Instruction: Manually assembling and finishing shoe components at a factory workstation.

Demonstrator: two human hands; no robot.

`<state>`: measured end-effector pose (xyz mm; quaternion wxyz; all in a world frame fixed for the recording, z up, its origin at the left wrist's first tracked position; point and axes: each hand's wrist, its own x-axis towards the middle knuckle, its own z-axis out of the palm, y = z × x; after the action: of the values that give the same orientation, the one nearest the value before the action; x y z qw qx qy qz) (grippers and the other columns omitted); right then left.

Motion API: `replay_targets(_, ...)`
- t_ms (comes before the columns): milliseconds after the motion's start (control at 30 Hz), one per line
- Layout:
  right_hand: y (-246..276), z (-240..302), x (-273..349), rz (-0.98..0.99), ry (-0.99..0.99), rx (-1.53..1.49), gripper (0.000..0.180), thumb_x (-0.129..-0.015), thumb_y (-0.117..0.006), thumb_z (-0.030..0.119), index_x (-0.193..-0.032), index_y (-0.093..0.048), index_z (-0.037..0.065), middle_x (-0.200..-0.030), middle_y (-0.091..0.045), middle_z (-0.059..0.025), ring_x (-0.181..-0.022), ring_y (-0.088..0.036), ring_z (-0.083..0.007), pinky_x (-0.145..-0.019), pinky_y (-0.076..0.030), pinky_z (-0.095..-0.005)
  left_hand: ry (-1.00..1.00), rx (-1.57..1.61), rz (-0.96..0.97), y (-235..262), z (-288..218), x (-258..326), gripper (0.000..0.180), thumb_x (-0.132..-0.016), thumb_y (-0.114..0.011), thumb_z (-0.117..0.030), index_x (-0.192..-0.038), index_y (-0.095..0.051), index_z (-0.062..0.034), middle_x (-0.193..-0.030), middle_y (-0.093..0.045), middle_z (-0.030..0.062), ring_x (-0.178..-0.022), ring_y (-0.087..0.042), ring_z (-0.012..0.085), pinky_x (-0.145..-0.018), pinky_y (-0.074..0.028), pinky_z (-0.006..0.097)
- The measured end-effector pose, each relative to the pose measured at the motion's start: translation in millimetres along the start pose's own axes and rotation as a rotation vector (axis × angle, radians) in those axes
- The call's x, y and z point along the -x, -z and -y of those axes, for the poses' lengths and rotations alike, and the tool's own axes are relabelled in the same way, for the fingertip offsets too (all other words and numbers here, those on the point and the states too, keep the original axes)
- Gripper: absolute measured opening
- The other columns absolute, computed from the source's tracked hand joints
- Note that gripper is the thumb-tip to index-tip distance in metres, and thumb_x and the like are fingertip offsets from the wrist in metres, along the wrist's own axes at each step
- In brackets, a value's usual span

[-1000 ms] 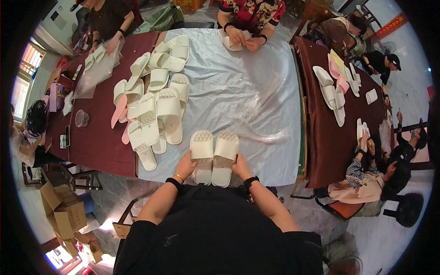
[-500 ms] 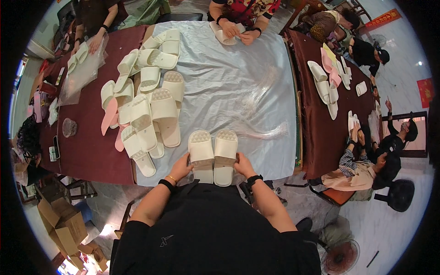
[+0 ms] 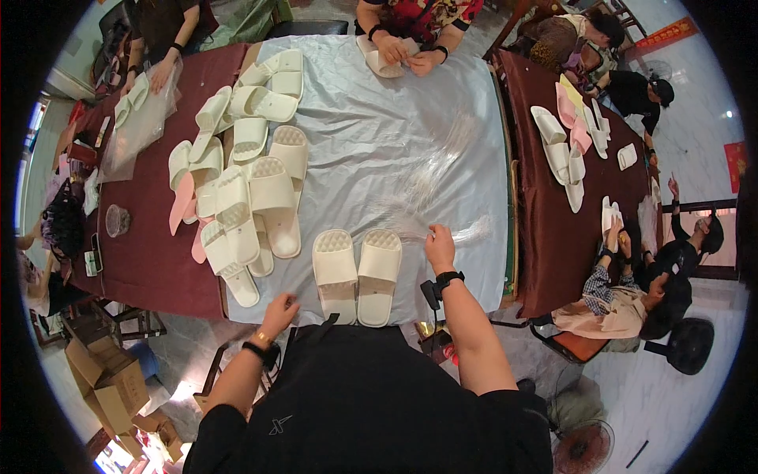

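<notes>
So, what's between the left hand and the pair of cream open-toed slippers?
In the head view, only a strip of pale-blue sheet shows between the left hand and the slippers.

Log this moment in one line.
left hand: beside slippers, not touching; right hand: by clear plastic; slippers: side by side on blue sheet

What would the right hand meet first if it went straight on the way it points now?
Likely the clear plastic film just ahead of the right hand, on the light-blue table cover; the hand's height is unclear, so it might pass above.
</notes>
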<state>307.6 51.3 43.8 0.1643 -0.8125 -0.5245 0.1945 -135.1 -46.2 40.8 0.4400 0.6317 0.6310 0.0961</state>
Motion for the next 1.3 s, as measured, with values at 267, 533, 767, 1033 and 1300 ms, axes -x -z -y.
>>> replay_targets(267,-5.3,18.9,-22.1,0.183,-0.009,0.301,0.016,-0.082,-0.057,0.012,-0.096,-0.061,0.004,-0.099,-0.059,-0.0159,-0.096,-0.058,-0.0341,-0.078,-0.05,-0.0441,0.712,0.236,0.226,-17.2,126.7,165.1,0.022,-0.08,-0.06,-0.02,-0.087,-0.064,0.0008,-0.078,-0.067,0.0126,-0.07,-0.065,0.0251,-0.063,-0.05,0.036)
replay_targets(533,-9.9,23.6,-18.7,0.097,0.049,0.371,0.011,-0.082,-0.053,0.01,-0.086,-0.062,0.006,-0.093,-0.061,-0.0145,-0.088,-0.061,-0.033,-0.072,-0.051,-0.043,0.671,0.203,0.139,-83.4,195.7,325.4,0.021,-0.08,-0.058,-0.02,-0.087,-0.065,-0.0018,-0.078,-0.067,0.0131,-0.072,-0.065,0.0263,-0.064,-0.05,0.037)
replay_targets(767,-14.1,3.2,-19.2,0.025,-0.026,0.409,0.015,-0.082,-0.056,0.018,-0.088,-0.066,0.008,-0.091,-0.064,-0.0144,-0.083,-0.062,-0.0344,-0.073,-0.05,-0.0435,0.665,0.17,0.077,-84.4,190.8,323.3,0.02,-0.08,-0.057,-0.021,-0.087,-0.066,-0.0041,-0.079,-0.067,0.0134,-0.073,-0.065,0.0274,-0.064,-0.05,0.038)
replay_targets(1033,9.9,5.6,-17.9,-0.252,-0.033,0.146,0.012,-0.082,-0.059,0.017,-0.084,-0.064,0.006,-0.086,-0.065,-0.0132,-0.078,-0.062,-0.0323,-0.069,-0.049,-0.0408,0.619,0.062,0.112,-74.3,224.9,325.5,0.019,-0.08,-0.056,-0.021,-0.088,-0.067,-0.0068,-0.08,-0.067,0.0139,-0.074,-0.065,0.0287,-0.065,-0.051,0.039)
replay_targets(1300,14.2,15.6,-16.0,-0.311,0.017,-0.157,0.012,-0.08,-0.061,0.014,-0.087,-0.065,0.004,-0.082,-0.065,-0.0124,-0.069,-0.061,-0.0289,-0.066,-0.048,-0.0362,0.578,-0.019,0.081,-104.7,231.2,256.0,0.019,-0.08,-0.054,-0.021,-0.088,-0.067,-0.0094,-0.08,-0.067,0.0143,-0.075,-0.065,0.0299,-0.065,-0.051,0.039)
